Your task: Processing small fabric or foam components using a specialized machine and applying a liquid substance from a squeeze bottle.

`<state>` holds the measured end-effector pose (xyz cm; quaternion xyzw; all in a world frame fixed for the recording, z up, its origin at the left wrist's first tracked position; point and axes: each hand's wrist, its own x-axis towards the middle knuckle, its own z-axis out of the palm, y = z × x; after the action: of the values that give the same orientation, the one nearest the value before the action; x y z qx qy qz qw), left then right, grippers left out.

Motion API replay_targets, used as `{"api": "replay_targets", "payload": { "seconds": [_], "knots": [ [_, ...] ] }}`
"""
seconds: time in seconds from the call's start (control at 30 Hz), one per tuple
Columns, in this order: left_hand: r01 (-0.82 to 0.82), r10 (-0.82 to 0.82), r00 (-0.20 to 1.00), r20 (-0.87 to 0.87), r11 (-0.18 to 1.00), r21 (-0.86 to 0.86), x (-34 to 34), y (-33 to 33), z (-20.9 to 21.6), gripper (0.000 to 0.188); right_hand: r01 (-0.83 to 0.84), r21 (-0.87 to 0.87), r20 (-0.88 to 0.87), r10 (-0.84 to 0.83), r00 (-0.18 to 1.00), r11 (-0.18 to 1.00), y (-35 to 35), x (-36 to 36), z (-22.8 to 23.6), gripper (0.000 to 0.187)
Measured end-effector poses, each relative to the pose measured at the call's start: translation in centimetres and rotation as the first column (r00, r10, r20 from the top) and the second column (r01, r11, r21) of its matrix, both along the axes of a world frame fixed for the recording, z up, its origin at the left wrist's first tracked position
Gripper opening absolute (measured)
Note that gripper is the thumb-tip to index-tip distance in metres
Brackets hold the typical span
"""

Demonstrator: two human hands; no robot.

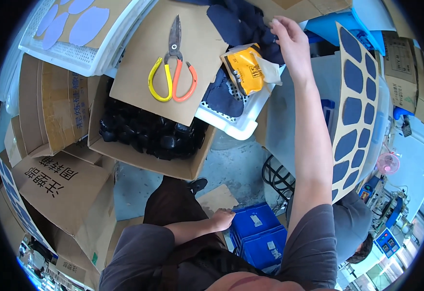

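My right hand [292, 39] is stretched out to the far side, thumb and fingertips pinched together beside a heap of dark blue fabric pieces [236, 22]. Whatever may be in that pinch is too small to make out. Below the heap, a yellow-orange packet [243, 70] with a torn pale wrapper lies in a white perforated tray [243, 128]. My left hand [221, 220] is low in front of me with curled fingers, close to stacked blue plastic bins [255, 218]; its inside is hidden. Scissors [174, 58] with one yellow and one orange handle rest on a cardboard sheet [134, 77].
Under the sheet, a cardboard box [173, 169] holds glossy black pieces [144, 136]. A board with dark blue cut shapes [352, 111] stands right of my arm. Lilac ovals lie in a white crate [76, 58]. Cartons [62, 184] stand left; a person [352, 223] is at right.
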<state>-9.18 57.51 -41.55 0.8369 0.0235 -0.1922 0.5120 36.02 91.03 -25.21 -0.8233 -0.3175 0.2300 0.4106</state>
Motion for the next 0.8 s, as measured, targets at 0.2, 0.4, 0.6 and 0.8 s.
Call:
{"api": "replay_targets", "payload": {
  "seconds": [0.2,0.4,0.6,0.8],
  "knots": [
    [0.014,-0.014,0.999,-0.047,1.0,0.008,0.4,0.9,1.3,0.015,-0.175,-0.342,0.406,0.313,0.859,0.923,-3.5,-6.3,-1.8,0.093],
    [0.036,-0.036,0.998,-0.052,0.999,0.0,0.3,1.3,1.1,0.015,-0.037,-0.467,0.586,0.34,0.736,0.884,-3.5,-7.3,-3.3,0.093],
    [0.205,-0.201,0.97,-0.138,0.979,0.013,0.3,2.0,1.1,0.026,0.002,-0.328,0.378,0.129,0.917,0.945,-2.5,-6.6,-1.5,0.08],
    [0.102,-0.101,0.992,-0.072,0.995,0.007,-0.5,1.1,0.1,0.021,0.006,-0.299,0.435,0.13,0.891,0.954,-2.4,-6.4,-2.1,0.072]
  ]
}}
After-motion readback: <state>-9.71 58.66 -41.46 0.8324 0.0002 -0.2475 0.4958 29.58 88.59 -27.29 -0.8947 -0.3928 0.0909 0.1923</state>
